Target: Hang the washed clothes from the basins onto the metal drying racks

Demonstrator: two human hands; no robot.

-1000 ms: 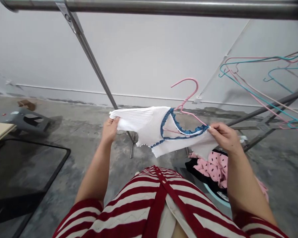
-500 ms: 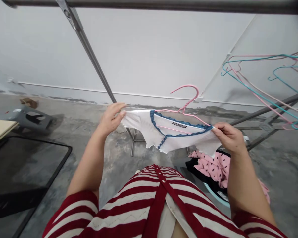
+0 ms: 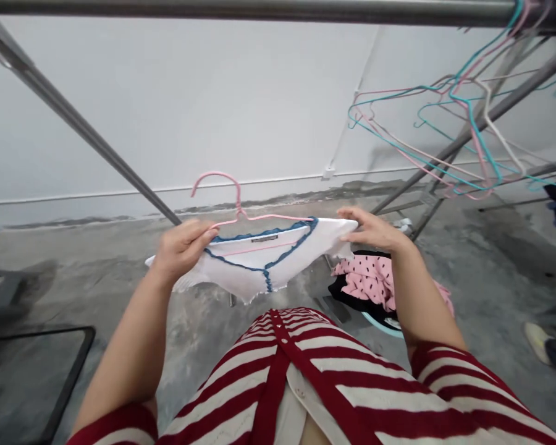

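Note:
A small white ribbed top with blue frilled trim (image 3: pixel 254 272) sits on a pink wire hanger (image 3: pixel 222 188), hook pointing up. My left hand (image 3: pixel 180 247) is closed on the top's left shoulder. My right hand (image 3: pixel 373 228) pinches the right shoulder over the hanger's end. Both hands hold the garment level in front of my red and white striped shirt, below a steel rail (image 3: pixel 259 11) that runs across the top.
A slanted steel strut (image 3: pixel 88 136) crosses at left. Several empty pink and teal hangers (image 3: pixel 445 123) hang at the upper right. A pink spotted garment (image 3: pixel 368 284) lies in a teal basin (image 3: pixel 384 324) on the concrete floor. A shoe (image 3: pixel 542 343) shows at right. A black tray edge (image 3: pixel 69 377) lies lower left.
The view has swung to the right. The top is now fully on the hanger, and my left hand has shifted from the sleeve tip to the shoulder.

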